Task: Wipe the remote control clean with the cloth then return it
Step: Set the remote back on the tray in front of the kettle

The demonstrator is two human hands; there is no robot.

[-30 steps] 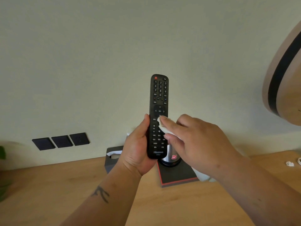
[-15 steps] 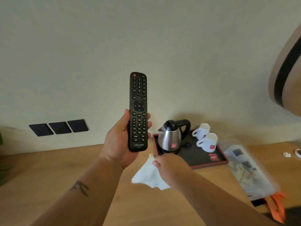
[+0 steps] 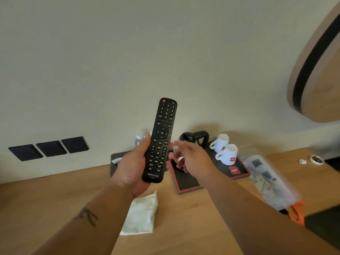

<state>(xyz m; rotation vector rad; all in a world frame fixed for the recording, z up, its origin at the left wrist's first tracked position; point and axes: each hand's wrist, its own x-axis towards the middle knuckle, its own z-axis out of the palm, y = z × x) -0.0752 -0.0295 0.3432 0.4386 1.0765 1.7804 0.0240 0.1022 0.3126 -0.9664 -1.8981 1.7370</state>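
Observation:
My left hand [image 3: 133, 167] grips a black remote control [image 3: 160, 139] upright, buttons facing me, above the wooden desk [image 3: 55, 199]. The white cloth [image 3: 141, 214] lies flat on the desk below that hand, with nothing holding it. My right hand [image 3: 191, 157] hovers just right of the remote's lower half, fingers apart and blurred, holding nothing.
Behind the hands a black tray [image 3: 185, 183] carries a kettle [image 3: 193, 138] and two white mugs [image 3: 227, 153]. A clear plastic bag [image 3: 266, 177] with an orange strap lies at the right. A water bottle [image 3: 140, 138] and a dark box [image 3: 115, 161] stand by the wall.
My right hand took the cloth off the remote, laid it on the desk and let go, then rose back beside the remote. The left hand kept its grip.

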